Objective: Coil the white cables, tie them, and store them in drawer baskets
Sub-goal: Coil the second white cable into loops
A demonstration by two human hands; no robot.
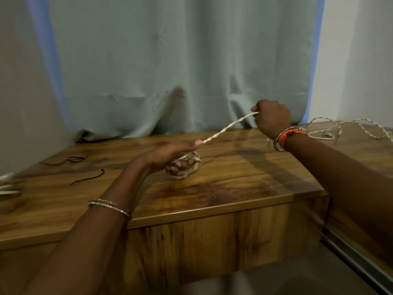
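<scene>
The left hand (pixel 170 155) grips a wound bundle of white twisted cable (pixel 187 166) just above the glossy brown wooden counter (pixel 212 194), its fingers curled through the coil. From it a taut stretch of cable rises to the right hand (pixel 272 118), which pinches it in a closed fist. Loose white cable (pixel 340 126) trails over the counter's right end. Two thin black ties (pixel 89 178) lie at the left. No basket or drawer is in view.

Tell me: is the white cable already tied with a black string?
No: both black strings lie loose on the table.
</scene>
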